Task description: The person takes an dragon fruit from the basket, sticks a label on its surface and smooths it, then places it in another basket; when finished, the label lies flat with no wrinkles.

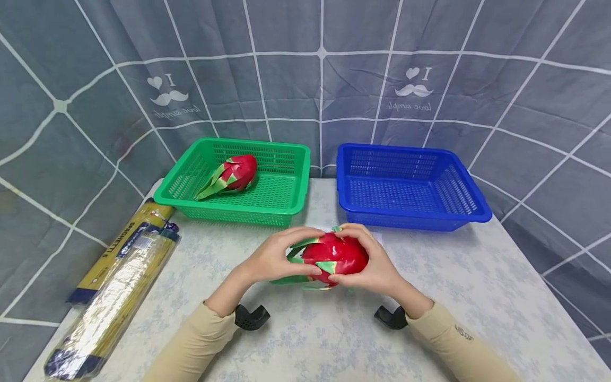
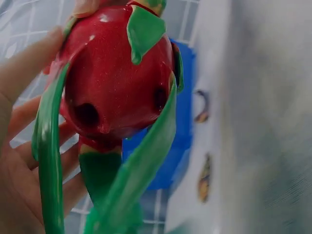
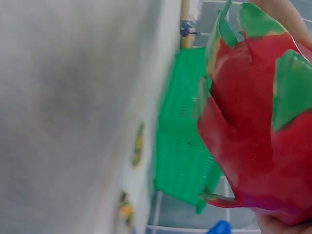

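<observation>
A red dragon fruit point(image 1: 341, 252) with green scales is held between both hands over the middle of the table. My left hand point(image 1: 277, 257) grips its leafy end, thumb on the near side and fingers over the far side. Around the rounder right end curls my right hand point(image 1: 374, 262). In the left wrist view the dragon fruit point(image 2: 117, 73) shows its long green leaves hanging past the palm. Its red skin and scales fill the right of the right wrist view, where the fruit point(image 3: 248, 126) partly hides the fingers.
Behind, to the left, a green basket point(image 1: 234, 212) holds another dragon fruit point(image 1: 241, 172). A blue basket point(image 1: 415, 217) stands at the back right. Two spaghetti packs point(image 1: 124, 297) lie along the left edge of the table. A grey checked curtain point(image 1: 358, 95) hangs behind the baskets.
</observation>
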Available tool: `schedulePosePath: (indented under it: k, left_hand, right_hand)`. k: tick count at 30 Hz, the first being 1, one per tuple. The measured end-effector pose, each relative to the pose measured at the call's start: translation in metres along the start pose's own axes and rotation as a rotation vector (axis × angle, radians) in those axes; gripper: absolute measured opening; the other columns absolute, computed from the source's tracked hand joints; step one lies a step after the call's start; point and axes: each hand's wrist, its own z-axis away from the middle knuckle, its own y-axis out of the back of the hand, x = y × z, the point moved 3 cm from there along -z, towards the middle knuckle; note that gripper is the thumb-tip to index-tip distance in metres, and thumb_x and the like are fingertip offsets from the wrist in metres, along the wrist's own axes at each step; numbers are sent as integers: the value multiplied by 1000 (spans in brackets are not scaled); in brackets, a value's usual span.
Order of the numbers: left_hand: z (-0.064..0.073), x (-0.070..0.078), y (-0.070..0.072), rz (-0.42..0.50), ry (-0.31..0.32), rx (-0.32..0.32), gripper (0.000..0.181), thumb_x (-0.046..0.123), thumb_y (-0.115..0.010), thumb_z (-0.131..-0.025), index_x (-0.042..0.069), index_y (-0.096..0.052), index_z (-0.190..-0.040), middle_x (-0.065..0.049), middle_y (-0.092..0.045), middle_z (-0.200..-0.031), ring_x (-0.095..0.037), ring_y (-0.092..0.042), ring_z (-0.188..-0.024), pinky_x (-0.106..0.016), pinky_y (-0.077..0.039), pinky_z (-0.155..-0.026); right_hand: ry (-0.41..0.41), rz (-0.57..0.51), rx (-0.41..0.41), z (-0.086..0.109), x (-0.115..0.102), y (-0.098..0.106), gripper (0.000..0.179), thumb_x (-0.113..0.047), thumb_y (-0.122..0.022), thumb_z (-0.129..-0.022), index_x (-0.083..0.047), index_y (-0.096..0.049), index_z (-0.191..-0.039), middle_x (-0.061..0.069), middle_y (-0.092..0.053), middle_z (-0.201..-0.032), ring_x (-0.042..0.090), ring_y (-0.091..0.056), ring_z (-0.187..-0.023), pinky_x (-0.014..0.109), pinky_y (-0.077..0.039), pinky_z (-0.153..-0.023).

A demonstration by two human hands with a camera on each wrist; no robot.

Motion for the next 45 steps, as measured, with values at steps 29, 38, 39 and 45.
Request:
schedulePosePath:
  k: [29,38,39,45]
  left_hand:
    - [6,-31,-36,221,144,-228,59,29,-78,-77,20,-54,-130,6,-55,-125,-11,-49,-115,-34,-46,-91]
    - [6,-32,-37,219,188,-233,59,31,-79,-77,24,-53,-129,12,-53,-126,-8,-47,-117,-34,-44,-93]
    - [6,-31,-37,216,186,-229,59,32,-79,-76,25,-53,-129,12,-53,-126,-8,-47,-117,-34,-44,-93]
    - [3,-26,-36,147,141,-180,60,38,-78,-76,24,-53,-129,13,-53,-123,-7,-49,-114,-32,-44,-94]
  right_hand:
    - [-258,-64,-322,28,51,27,67,-17,-80,-75,-14,-45,-132,4,-46,-135,28,-46,-120,52,-40,-95]
    - [-260,-119,-313,27,65,32,44,-8,-66,-87,0,-51,-127,15,-52,-128,25,-50,-117,38,-44,-95]
    - [-268,-115,-308,27,66,33,39,-9,-63,-90,0,-52,-127,15,-53,-127,22,-51,-116,34,-44,-94]
    - [-385,-104,-211,24,74,47,34,-19,-46,-100,6,-53,-122,20,-59,-116,24,-59,-105,36,-49,-87]
